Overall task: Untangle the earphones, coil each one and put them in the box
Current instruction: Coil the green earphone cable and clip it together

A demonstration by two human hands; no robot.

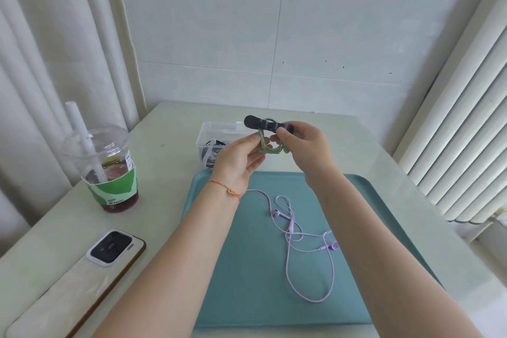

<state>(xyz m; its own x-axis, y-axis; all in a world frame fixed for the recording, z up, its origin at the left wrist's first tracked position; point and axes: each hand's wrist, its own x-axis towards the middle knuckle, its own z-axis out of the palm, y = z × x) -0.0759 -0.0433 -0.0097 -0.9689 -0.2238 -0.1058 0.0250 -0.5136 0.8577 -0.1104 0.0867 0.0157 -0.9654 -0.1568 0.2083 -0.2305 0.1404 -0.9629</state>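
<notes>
While both hands, left [241,158] and right [300,143], pinch one green earphone coil [270,145], one purple earphone [299,239] sprawls mid-tray [219,296]; one clear box [219,132] sits beyond.

Pale greenish-white table [356,143] sitting pushed into a corner, with big light grey wall tiles [214,22] running behind it, thin dark grout lines and a few small dark specks showing. White pleated curtains [41,49] are hanging down on the left, and a white ribbed radiator [463,123] is standing along the right. Soft, even daylight is washing over everything.
</notes>
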